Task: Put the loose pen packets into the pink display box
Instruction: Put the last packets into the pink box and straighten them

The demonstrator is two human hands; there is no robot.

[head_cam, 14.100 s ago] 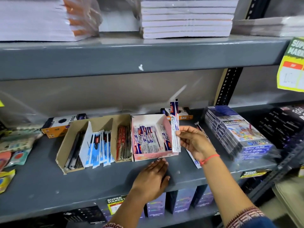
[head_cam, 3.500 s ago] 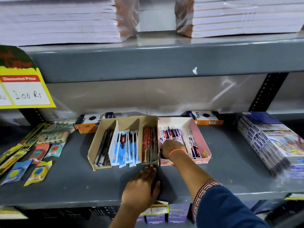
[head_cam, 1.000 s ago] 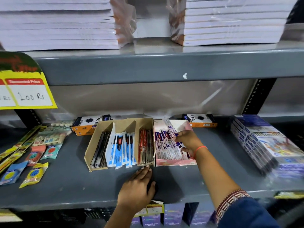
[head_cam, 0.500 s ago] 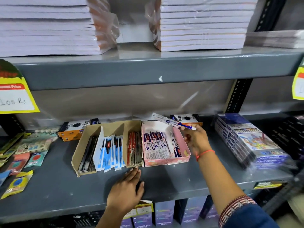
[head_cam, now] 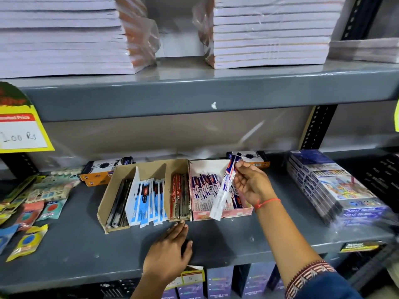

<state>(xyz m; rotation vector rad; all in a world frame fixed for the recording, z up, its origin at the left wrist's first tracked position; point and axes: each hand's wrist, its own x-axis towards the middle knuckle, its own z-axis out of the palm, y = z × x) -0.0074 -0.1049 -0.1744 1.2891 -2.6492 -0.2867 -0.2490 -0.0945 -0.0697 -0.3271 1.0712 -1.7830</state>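
Note:
The pink display box (head_cam: 235,213) stands on the grey shelf (head_cam: 75,251), with several white, blue and red pen packets (head_cam: 204,190) lying inside it. My right hand (head_cam: 251,182) hovers over the box's right half and pinches a long pen packet (head_cam: 224,188), which slants down across the box so its lower end hangs past the front wall. My left hand (head_cam: 168,253) lies flat on the shelf in front of the boxes, fingers apart, holding nothing.
A brown cardboard box (head_cam: 110,201) with black, blue and red pens touches the pink box's left side. Orange boxes (head_cam: 101,171) stand behind. Wrapped colour-pencil packs (head_cam: 332,186) lie to the right, small sachets (head_cam: 41,197) to the left. Notebook stacks (head_cam: 267,31) fill the upper shelf.
My right hand has swung the pen packet from lying level above the box's back to slanting down over its front. My left hand stays flat on the shelf.

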